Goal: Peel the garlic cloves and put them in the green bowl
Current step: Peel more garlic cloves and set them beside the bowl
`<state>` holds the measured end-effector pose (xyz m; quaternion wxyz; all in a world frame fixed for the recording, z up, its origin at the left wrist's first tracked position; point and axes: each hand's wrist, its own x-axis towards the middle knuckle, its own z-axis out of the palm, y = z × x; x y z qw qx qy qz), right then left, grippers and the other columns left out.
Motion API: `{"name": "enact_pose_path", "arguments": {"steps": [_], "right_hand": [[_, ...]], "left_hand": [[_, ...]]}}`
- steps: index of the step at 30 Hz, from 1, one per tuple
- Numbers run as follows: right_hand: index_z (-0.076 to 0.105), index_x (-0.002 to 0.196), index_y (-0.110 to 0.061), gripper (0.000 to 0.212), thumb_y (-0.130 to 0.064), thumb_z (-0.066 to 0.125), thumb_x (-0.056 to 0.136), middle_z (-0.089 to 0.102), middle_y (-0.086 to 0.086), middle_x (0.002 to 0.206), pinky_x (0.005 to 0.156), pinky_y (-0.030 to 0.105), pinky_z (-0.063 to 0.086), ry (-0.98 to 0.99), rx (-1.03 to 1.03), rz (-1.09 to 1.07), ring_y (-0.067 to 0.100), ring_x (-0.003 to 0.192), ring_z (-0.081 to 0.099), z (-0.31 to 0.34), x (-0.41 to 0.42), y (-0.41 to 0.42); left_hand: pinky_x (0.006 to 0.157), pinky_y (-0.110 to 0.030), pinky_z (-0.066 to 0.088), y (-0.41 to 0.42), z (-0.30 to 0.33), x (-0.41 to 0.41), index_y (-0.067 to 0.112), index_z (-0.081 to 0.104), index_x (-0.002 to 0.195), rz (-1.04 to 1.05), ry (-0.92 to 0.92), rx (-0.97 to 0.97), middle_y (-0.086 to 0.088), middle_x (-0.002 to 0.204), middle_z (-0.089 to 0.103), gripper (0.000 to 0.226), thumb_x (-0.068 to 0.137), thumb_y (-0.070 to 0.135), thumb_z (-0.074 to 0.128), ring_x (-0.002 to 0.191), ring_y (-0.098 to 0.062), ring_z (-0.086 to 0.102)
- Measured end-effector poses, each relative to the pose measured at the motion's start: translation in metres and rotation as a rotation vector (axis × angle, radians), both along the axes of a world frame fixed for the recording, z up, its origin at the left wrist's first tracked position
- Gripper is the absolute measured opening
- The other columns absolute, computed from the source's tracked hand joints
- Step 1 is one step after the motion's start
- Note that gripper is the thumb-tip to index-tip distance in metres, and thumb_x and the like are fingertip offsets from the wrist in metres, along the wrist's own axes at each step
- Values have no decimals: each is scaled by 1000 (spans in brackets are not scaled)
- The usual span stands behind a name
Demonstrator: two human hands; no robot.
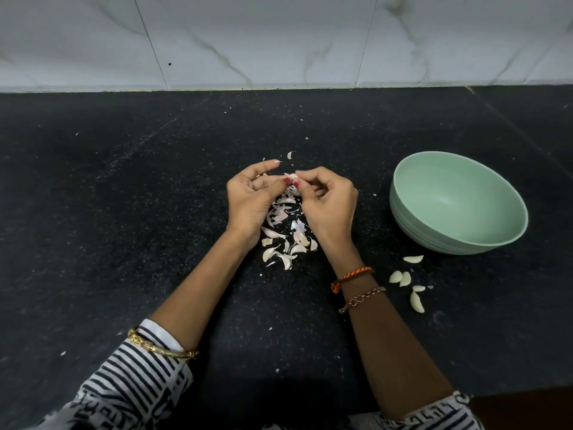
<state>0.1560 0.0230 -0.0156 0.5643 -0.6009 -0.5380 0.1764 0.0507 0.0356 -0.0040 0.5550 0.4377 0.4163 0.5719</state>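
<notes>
both hands, left hand (248, 200) and right hand (328, 203), pinch one small pale garlic clove (291, 176) left of the round pale-green plastic bowl (459, 203). risk: clove slips into the papery skin pile (285, 234); five peeled white cloves (406, 279) near the bowl's front aren't in it.

No readable writing anywhere in view.

The pale green round plastic bowl (459, 203) bears no label or mark on its wall or inside, and the speckled black stone countertop (124, 212) to its left and the white marble-patterned wall tiles (279, 41) beyond it carry no text, numbers or signs.
</notes>
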Motion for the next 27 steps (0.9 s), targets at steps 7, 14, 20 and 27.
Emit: {"name": "enact_pose_path", "arguments": {"steps": [7, 14, 20, 27], "right_hand": [[72, 82, -8, 9, -1, 67, 79, 67, -5, 74, 64, 17, 50, 131, -32, 104, 6, 67, 62, 2, 2, 0], [66, 79, -10, 19, 6, 57, 84, 65, -1, 73, 62, 12, 46, 658, -187, 266, 0, 61, 57, 14, 0, -4], [65, 88, -12, 15, -5, 52, 91, 64, 0, 87, 64, 15, 47, 805, -268, 218, 6, 75, 58, 13, -6, -2], [70, 93, -9, 14, -6, 57, 88, 63, -13, 79, 67, 12, 46, 175, -105, 33, -6, 67, 56, 4, -5, -1]], "left_hand": [[54, -14, 48, -2, 6, 2, 2, 49, 115, 5, -145, -117, 3, 48, 62, 41, 79, -15, 58, 48, -2, 59], [52, -16, 47, 0, 6, 4, 13, 47, 98, 1, -158, -122, 4, 43, 57, 35, 80, -16, 53, 42, -1, 52], [52, -14, 45, -3, 3, 7, 11, 53, 88, -53, -57, -68, 7, 42, 54, 26, 83, -14, 46, 43, 1, 51], [80, -18, 49, 4, -3, 0, 10, 64, 94, 71, 66, 87, 8, 67, 68, 20, 80, -3, 63, 71, -3, 62]]}}
